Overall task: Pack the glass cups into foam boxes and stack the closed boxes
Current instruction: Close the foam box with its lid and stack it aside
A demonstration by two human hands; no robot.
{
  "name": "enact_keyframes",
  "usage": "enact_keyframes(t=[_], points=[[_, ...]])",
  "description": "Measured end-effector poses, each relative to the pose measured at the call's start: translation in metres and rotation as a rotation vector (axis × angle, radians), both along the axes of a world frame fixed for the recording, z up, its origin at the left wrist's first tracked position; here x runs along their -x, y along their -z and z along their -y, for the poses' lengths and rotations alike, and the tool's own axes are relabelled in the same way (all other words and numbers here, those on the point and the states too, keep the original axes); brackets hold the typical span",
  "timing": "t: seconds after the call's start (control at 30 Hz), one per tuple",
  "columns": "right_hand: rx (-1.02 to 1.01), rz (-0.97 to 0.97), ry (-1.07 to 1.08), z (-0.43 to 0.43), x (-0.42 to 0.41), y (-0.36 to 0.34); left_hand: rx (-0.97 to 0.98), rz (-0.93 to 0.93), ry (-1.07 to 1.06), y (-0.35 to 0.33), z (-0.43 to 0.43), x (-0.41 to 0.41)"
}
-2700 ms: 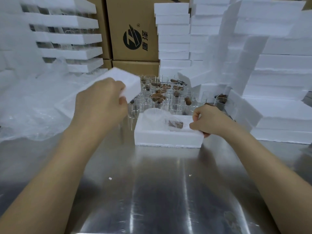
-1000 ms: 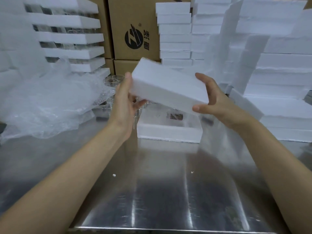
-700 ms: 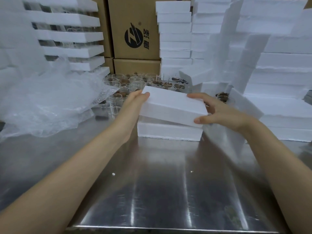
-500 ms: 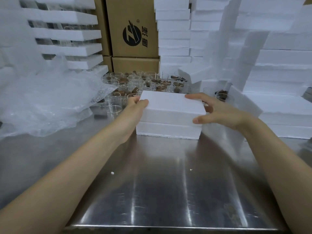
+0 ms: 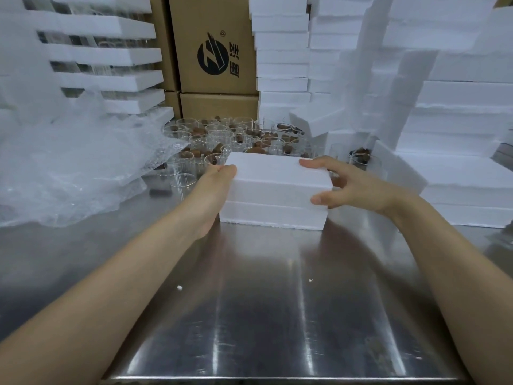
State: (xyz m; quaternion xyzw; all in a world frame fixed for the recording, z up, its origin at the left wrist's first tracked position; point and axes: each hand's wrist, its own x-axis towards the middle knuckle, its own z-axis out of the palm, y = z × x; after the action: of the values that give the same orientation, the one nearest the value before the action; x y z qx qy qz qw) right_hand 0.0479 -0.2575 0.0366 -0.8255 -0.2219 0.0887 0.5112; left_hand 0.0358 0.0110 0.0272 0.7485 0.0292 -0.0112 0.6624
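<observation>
- White foam box, head view: a foam lid (image 5: 277, 176) lies on a foam base (image 5: 272, 216), with a seam line between them. The box stands on the table, centre, just in front of the glass cups (image 5: 222, 137).
- Left hand (image 5: 219, 179) grips the lid's left end. Right hand (image 5: 352, 187) clamps its right end, thumb on the near side and forefinger along the top edge. The hands are apart, with the box between them.
- Hidden: the box contents are not visible. Most of the left hand's fingers are behind the lid. Whether the lid is fully seated cannot be told.
- The cups are clear glass and crowded together, several holding brown pieces that are too small to identify.
- Surface: steel table (image 5: 263, 315), reflective, with a few white crumbs on it.
- Room: crumpled plastic wrap (image 5: 69, 168) at left, foam trays (image 5: 111, 56) stacked behind it, cardboard cartons (image 5: 213, 51) at the back, and foam stacks (image 5: 458, 120) at right.
</observation>
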Motion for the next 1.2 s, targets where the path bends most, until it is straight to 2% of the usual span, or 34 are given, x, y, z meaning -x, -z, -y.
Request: enact_keyframes(t=[0.13,0.27,0.37,0.47,0.6,0.73,0.83,0.97,1.2], points=[[0.121,-0.011,-0.072,-0.004,0.001,0.002,0.026,-0.041,0.012,0.001,-0.003,-0.002],[0.225,0.099,-0.058,-0.008,0.0,0.004,0.113,-0.104,0.082,-0.002,-0.004,0.0],[0.184,0.122,-0.032,-0.005,0.003,-0.001,0.48,-0.095,0.019,-0.005,-0.012,0.006],[0.15,0.162,0.01,0.007,0.012,-0.02,0.272,-0.046,0.085,-0.012,0.013,0.008],[0.144,0.224,0.066,0.039,0.031,-0.056,0.26,0.076,0.062,-0.033,0.041,0.012],[0.226,0.28,0.152,0.091,0.048,-0.088,0.252,0.124,0.255,-0.062,0.094,0.014],[0.264,0.18,0.258,0.14,0.057,-0.099,0.287,0.067,0.363,-0.079,0.144,0.01],[0.059,0.009,0.343,0.196,0.068,-0.096,0.273,-0.005,0.397,-0.094,0.214,0.01],[-0.13,-0.002,0.56,0.253,0.064,-0.086,0.076,0.082,0.422,-0.085,0.284,0.002]])
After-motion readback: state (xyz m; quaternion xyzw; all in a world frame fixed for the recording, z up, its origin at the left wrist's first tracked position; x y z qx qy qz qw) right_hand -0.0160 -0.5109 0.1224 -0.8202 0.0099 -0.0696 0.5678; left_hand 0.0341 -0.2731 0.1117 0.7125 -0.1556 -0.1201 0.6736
